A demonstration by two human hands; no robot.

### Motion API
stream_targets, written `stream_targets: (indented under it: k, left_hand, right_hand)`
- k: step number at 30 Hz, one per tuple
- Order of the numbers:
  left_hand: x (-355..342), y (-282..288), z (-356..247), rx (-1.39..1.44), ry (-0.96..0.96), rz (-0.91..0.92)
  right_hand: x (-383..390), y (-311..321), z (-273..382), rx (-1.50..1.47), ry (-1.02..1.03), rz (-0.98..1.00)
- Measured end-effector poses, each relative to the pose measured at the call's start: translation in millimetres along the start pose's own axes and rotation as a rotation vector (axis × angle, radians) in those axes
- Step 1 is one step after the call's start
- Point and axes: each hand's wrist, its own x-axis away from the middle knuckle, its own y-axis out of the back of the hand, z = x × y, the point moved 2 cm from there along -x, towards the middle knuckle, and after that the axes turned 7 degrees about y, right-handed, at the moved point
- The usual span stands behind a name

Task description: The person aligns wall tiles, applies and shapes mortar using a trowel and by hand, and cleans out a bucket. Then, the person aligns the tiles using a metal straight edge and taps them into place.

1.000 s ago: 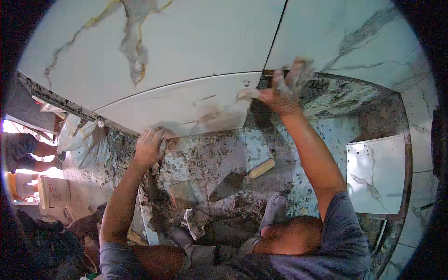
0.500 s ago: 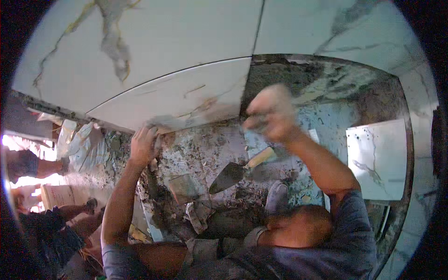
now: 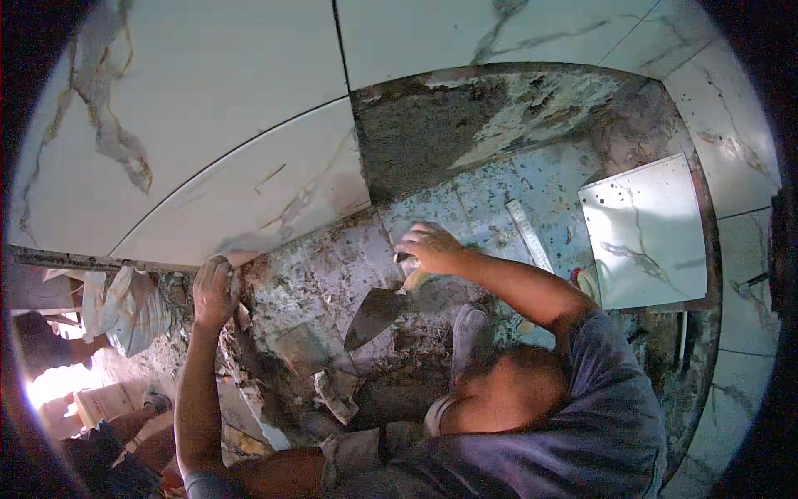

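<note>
My left hand [image 3: 213, 291] has its fingers curled against the lower edge of a narrow white marble-veined tile [image 3: 258, 187] on the wall, toward that tile's left part. My right hand [image 3: 428, 249] is closed at the pale handle of a trowel [image 3: 372, 318], whose dark blade lies on the dirty, mortar-spattered floor [image 3: 307, 266]. A bare dark cement patch [image 3: 432, 125] shows to the right of the narrow tile, below the larger wall tiles [image 3: 208, 75].
A loose veined tile [image 3: 644, 233] rests at the right; beside it lies a pale strip [image 3: 529, 234]. Crumpled sacks [image 3: 129, 312] are at left, with another person's legs [image 3: 129, 424] beyond. My grey shoe [image 3: 470, 337] and broken rubble [image 3: 337, 397] sit below the trowel.
My right hand has dropped from beside the narrow tile's right end down to the trowel handle. My left hand stays at the tile's edge. The view has shifted, so the wall appears further left.
</note>
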Motion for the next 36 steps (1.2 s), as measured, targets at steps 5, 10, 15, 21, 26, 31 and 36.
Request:
stream_targets:
  k: [5,10,15,21,26,31,36]
  left_hand:
    - [0,0,1,-0.061,-0.001,0.136]
    - [1,1,-2,-0.047,0.025,0.201]
    - [2,-2,-3,0.009,0.073,0.251]
    - [4,-4,-10,-0.06,0.153,0.394]
    - [16,14,-12,-0.091,0.137,0.448]
    - [36,40,-13,0.046,0.203,0.504]
    - [38,44,-23,-0.033,0.191,0.507]
  right_hand:
    - [19,-20,8,-0.156,-0.234,0.57]
    - [19,-13,8,-0.137,-0.164,0.525]
    - [4,-20,9,-0.391,-0.486,0.226]
    - [-44,-41,5,-1.375,-1.121,-0.158]
    - [-55,-41,2,-0.735,-0.913,-0.003]
    - [16,-55,39,-0.273,-0.275,0.376]
    - [36,-59,54,-0.123,-0.078,0.477]
